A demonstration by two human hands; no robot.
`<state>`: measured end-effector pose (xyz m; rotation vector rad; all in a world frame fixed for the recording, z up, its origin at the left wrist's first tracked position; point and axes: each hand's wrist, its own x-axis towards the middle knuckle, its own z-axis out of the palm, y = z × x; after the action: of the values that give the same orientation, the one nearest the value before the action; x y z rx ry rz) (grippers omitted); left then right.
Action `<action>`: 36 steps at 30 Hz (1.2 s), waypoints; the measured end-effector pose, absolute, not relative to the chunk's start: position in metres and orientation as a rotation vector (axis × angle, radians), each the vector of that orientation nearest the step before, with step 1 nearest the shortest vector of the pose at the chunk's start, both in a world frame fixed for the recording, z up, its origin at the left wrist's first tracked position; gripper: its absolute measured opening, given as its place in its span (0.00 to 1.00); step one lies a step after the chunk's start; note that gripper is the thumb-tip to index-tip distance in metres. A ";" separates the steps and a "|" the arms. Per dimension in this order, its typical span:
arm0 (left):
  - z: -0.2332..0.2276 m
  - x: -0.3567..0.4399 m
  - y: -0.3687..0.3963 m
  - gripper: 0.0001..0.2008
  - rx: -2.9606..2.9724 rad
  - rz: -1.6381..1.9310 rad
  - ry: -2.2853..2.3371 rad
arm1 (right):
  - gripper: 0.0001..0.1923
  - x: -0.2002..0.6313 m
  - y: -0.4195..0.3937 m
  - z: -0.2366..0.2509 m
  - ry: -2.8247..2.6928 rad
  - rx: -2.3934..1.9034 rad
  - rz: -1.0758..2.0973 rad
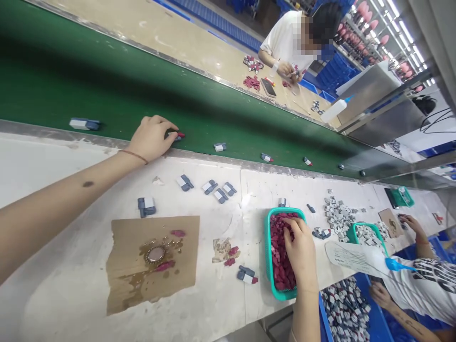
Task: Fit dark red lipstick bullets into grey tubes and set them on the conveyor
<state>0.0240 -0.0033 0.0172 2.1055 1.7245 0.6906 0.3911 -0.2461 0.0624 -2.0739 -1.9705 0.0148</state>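
L hand (151, 137) curls over a gray, red-tipped pc. (180, 136) on the green belt (245, 135), beyond & left of the teal basket (285, 295); can't tell if it's gripped. R hand (301, 240), fingers loosely bent, reaches among maroon pcs. (280, 261) inside the basket; any hold is hidden. Both types look light, stiff, prob. plastic, poss. slick if wet; best pinched by the sides, mid-body. Stained cardboard (124, 251) lies on the surface (221, 318), left of basket.

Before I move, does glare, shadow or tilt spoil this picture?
Head view: the scene tilts, a dark band runs along the belt, and ceiling lights glare at top right, yet the basket shows well, its red parts fairly distinct.
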 end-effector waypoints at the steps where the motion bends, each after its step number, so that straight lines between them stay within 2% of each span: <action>1: 0.015 0.033 0.001 0.20 2.143 0.708 1.709 | 0.14 0.399 -0.243 0.058 -2.059 -2.070 0.003; 7: 0.012 0.109 0.011 0.23 2.272 0.654 1.297 | 0.11 0.413 -0.226 0.046 -2.203 -1.981 0.070; 10: 0.011 0.140 0.014 0.19 2.158 0.645 1.225 | 0.09 0.413 -0.226 0.051 -2.147 -1.942 0.127; 13: 0.012 0.158 0.015 0.14 2.003 0.714 1.230 | 0.04 0.403 -0.232 0.060 -1.731 -1.812 0.464; 16: 0.017 0.161 0.007 0.14 1.784 0.801 1.194 | 0.06 0.381 -0.239 0.066 -1.227 -1.592 0.787; 20: 0.031 0.137 -0.027 0.14 1.451 0.835 1.071 | 0.08 0.341 -0.244 0.068 -1.014 -1.454 0.989; 27: 0.056 0.044 -0.102 0.12 0.708 0.843 0.918 | 0.04 0.259 -0.236 0.051 -1.134 -1.335 1.208; 30: 0.059 0.009 -0.127 0.15 0.534 0.945 1.067 | 0.02 0.229 -0.234 0.042 -1.412 -1.318 1.162; 36: 0.054 -0.026 -0.173 0.20 0.546 0.942 1.257 | 0.07 0.197 -0.232 0.030 -2.015 -1.009 0.867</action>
<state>-0.0263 -0.1729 0.0537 0.5460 1.2574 0.9419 0.1971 -0.2315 0.0300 -1.0094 -2.0152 0.8666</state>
